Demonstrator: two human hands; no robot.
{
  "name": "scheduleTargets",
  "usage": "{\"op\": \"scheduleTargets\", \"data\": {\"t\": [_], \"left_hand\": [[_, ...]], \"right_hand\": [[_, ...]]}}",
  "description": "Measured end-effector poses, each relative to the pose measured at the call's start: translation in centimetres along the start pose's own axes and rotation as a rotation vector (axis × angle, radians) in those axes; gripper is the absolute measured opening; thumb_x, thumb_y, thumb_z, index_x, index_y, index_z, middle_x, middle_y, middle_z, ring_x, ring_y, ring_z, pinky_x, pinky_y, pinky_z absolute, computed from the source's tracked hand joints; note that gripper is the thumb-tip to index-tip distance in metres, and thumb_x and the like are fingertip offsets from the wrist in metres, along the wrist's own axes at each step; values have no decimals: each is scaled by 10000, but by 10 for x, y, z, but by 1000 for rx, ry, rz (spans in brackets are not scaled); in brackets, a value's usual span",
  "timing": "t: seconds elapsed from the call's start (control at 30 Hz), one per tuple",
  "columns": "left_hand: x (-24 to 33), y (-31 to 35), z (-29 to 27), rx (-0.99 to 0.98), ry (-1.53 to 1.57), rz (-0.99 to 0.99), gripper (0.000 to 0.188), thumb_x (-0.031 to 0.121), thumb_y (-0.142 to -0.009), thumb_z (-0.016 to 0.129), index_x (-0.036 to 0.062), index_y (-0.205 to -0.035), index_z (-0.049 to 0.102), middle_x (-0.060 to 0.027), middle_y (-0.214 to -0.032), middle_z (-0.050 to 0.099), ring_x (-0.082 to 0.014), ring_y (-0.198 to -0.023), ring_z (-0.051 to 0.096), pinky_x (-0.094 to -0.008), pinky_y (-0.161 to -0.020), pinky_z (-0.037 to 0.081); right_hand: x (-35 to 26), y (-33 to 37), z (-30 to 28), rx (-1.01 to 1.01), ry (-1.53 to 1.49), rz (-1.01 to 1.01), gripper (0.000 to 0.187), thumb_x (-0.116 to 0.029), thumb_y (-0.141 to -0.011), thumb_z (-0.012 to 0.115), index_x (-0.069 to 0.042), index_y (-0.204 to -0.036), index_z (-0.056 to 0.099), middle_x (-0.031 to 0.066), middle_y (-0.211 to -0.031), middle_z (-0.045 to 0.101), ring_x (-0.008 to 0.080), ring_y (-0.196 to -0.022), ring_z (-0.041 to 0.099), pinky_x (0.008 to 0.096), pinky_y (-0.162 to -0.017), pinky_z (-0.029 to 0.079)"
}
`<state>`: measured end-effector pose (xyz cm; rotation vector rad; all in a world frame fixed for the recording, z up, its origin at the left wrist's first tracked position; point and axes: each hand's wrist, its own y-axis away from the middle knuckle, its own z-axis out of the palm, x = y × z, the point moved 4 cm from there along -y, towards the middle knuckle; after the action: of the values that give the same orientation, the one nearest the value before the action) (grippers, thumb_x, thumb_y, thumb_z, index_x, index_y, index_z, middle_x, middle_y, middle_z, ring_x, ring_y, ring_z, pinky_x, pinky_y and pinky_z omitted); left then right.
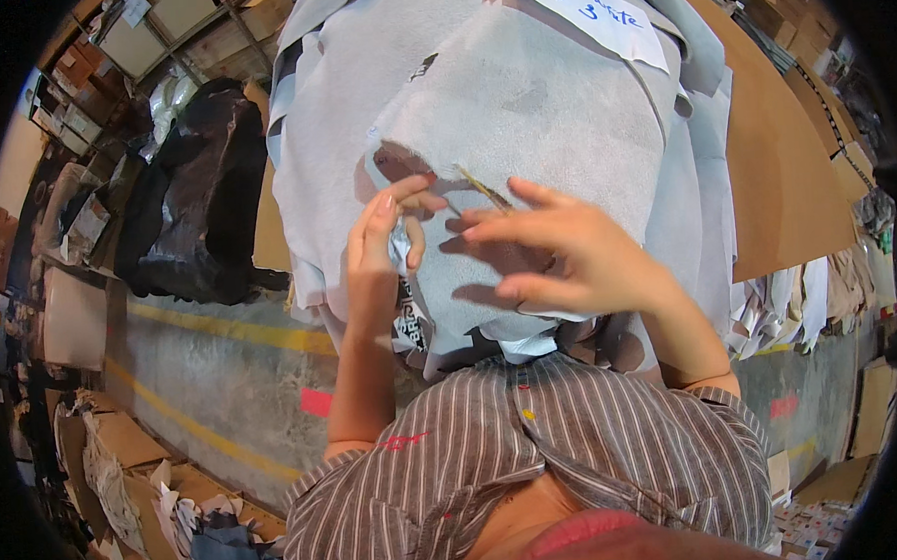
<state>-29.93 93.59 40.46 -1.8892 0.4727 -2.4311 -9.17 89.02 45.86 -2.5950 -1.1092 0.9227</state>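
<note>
A heap of pale grey leather hides [550, 85] lies directly before me, its edges hanging down. Both hands are over its near part. My left hand [386, 223] is raised with the fingers bent and thumb apart; I see nothing clearly held in it. My right hand [577, 244] comes in with its palm toward the leather, fingers and thumb spread. A slim brass-coloured pointed tool [484, 188] runs out from between its index and middle fingers, tip away from me; its rear end is hidden. A dark brownish patch [403, 160] shows on the leather beyond my left fingertips.
A white paper sheet [597, 18] with blue handwriting lies on the far side of the heap. Dark hides [194, 191] are piled at the left. Large brown cardboard [789, 165] stands at the right. Leather offcuts [230, 550] fill a carton at lower left. Yellow lines [230, 325] mark the floor.
</note>
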Motion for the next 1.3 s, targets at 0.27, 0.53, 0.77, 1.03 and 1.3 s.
{"op": "scheduleTargets", "data": {"t": [0.27, 0.53, 0.77, 1.03, 1.3], "left_hand": [[16, -29, 14, -78, -203, 74, 457, 437, -1026, 442, 32, -895, 610, -25, -596, 554, -67, -508, 465, -206, -480, 333], [29, -46, 55, -236, 6, -51, 504, 451, -1022, 431, 71, -736, 598, -57, -615, 622, -65, -444, 478, -213, -412, 353], [1, -28, 153, -656, -675, 116, 495, 394, -1023, 406, 42, -786, 662, -120, -686, 670, -261, -592, 620, -382, -563, 511], [6, -20, 178, -500, -855, 459, 305, 309, -956, 505, 47, -1054, 628, -138, -784, 680, -361, -651, 647, -455, -622, 512], [64, -20, -10, 101, -183, 263, 175, 162, -924, 659, -11, -952, 665, 18, -721, 597, -62, -643, 555, -216, -601, 448]], "right_hand": [[17, -2, -12, 387, 502, 154, 631, -403, -890, 629, -34, -1372, 457, 224, -1338, 548, 366, -1242, 524, 485, -1122, 321], [23, 58, -48, 807, -302, 201, 169, -71, -939, 584, 15, -1045, 682, 119, -1113, 705, 176, -1089, 644, 327, -986, 466], [18, 75, -90, 1035, -171, 59, 271, -41, -952, 530, 31, -1210, 574, 185, -1176, 669, 248, -1136, 630, 349, -975, 466], [-7, -33, -96, 497, 101, -116, 278, -135, -901, 623, -45, -1163, 636, 112, -1098, 703, 196, -1054, 651, 303, -906, 474], [0, -59, -54, 242, 450, 44, 406, -69, -791, 699, -96, -1192, 635, 108, -1127, 678, 251, -977, 650, 359, -864, 513]]}}
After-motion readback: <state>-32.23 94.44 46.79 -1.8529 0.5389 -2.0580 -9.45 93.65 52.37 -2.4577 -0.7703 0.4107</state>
